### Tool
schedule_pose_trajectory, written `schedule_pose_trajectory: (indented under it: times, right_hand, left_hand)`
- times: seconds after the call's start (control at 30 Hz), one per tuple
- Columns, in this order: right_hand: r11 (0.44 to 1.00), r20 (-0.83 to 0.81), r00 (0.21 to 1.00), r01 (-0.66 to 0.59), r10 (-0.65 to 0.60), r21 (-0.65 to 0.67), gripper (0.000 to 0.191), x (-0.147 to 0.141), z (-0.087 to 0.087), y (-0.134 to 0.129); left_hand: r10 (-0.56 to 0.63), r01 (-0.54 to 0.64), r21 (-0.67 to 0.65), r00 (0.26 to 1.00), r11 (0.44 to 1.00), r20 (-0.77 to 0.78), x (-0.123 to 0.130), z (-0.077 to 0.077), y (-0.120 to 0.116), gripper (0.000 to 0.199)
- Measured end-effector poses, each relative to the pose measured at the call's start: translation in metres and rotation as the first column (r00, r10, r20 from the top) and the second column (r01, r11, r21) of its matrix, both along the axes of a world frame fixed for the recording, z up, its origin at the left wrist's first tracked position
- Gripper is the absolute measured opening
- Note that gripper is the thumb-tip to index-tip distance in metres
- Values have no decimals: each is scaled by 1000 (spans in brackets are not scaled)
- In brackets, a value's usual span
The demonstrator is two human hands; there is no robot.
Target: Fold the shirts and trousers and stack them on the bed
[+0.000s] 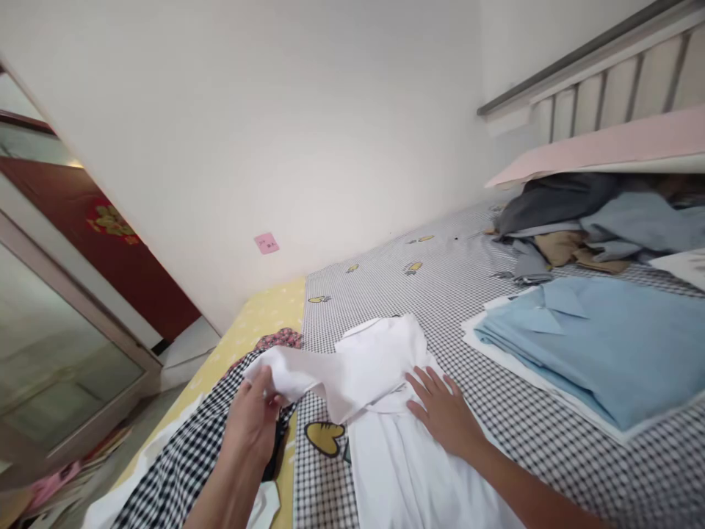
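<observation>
A white shirt (pixel 424 470) lies on the checked bed, partly folded, with its near part running toward me. One sleeve stretches out to the left, where my left hand (pixel 258 411) grips its end and lifts it off the bed. The fingers of my left hand curl around the cloth. My right hand (pixel 443 411) rests flat on the shirt's right side, fingers spread. Beneath the raised sleeve, a black-and-white checked garment (pixel 181 455) shows at the bed's left side.
Folded blue shirts (pixel 606 345) lie on white cloth to the right. Behind them, a heap of dark and grey clothes (pixel 584 213) sits under a pink board (pixel 617 147). A white wall (pixel 352 132) borders the far side; a pink card (pixel 267 243) is on it.
</observation>
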State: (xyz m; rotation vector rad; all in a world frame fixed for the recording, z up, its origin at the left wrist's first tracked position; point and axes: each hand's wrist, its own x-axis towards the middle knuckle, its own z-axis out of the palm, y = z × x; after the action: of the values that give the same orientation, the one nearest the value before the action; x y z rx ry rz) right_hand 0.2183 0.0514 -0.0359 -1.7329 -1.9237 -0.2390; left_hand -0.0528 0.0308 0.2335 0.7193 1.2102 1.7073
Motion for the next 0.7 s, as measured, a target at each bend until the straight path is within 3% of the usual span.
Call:
schedule_pose_trajectory:
  times: [0.23, 0.33, 0.4, 0.47, 0.53, 0.6, 0.7]
  right_hand:
    - [997, 48, 999, 19, -23, 79, 50, 1, -7, -1]
    - [996, 53, 998, 22, -26, 82, 51, 1, -7, 0]
    - [998, 41, 999, 20, -22, 62, 51, 1, -6, 0]
    - [999, 13, 1000, 18, -18, 29, 52, 0, -3, 0]
    - [1000, -24, 1000, 13, -13, -9, 51, 0, 2, -2]
    - [998, -59, 998, 1, -5, -58, 43, -2, 9, -5]
    - [992, -96, 995, -17, 5, -127, 36, -4, 18, -9]
  left_hand:
    - [-271, 287, -62, 943, 956, 193, 95, 27, 26, 9]
    - [-439, 467, -41, 855, 883, 274, 137, 33, 41, 8]
    - [-558, 585, 14, 767, 811, 317, 155, 26, 53, 6]
    - [-636, 652, 56, 713, 757, 294, 160, 7, 66, 5]
    - [-639, 653, -17, 747, 757, 183, 153, -25, 78, 7]
    - [-588, 578, -230, 808, 783, 30, 135, -63, 87, 10]
    - [-554, 468, -452, 829, 759, -73, 101, -115, 91, 23]
